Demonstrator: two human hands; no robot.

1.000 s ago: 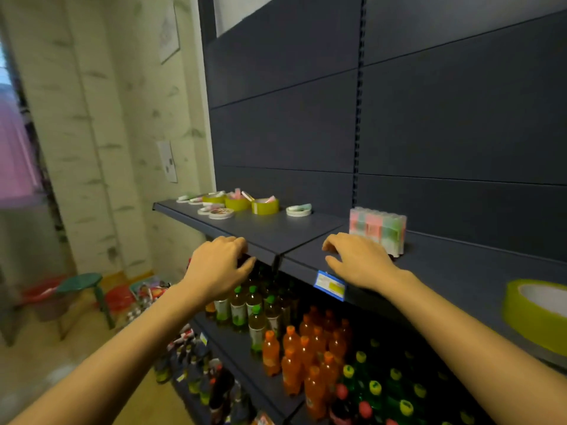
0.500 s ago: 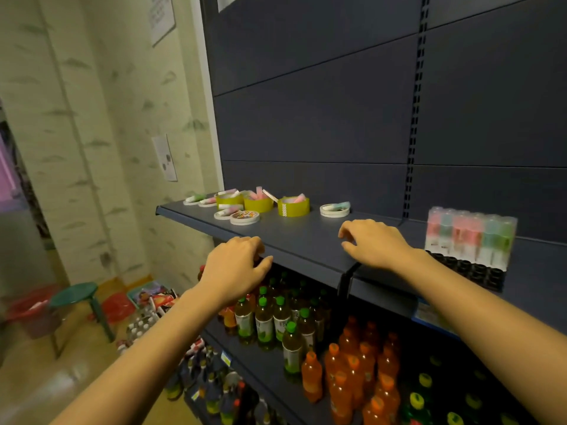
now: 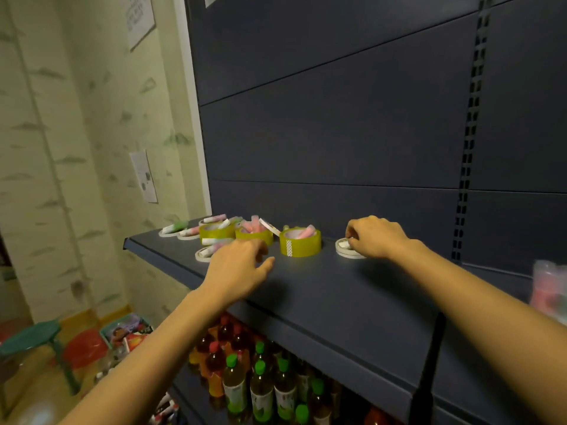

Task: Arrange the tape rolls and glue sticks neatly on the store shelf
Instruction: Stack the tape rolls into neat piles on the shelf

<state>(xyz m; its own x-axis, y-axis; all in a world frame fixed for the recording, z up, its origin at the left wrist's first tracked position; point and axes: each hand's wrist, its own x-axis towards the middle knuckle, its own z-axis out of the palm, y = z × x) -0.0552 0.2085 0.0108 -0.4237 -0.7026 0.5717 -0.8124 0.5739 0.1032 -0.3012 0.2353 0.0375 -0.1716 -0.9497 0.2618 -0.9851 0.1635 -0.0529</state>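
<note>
Your left hand (image 3: 237,271) hovers loosely spread over the shelf (image 3: 337,302), just left of the nearest yellow tape roll (image 3: 300,243). Right of that roll, your right hand (image 3: 376,237) curls its fingers on a flat white tape roll (image 3: 345,251). Left of the yellow roll sit more tape rolls (image 3: 216,232) holding glue sticks (image 3: 254,227). Below it stand drink bottles (image 3: 260,388).

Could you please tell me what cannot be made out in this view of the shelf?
Head view only:
1. Right hand: curled fingers hide whether its grip is on the white roll or something in it.
2. Pink pack: blurred, cut off by the right edge.
3. Flat roll: partly behind the left hand.
4. Wall notice: print too small.
</note>
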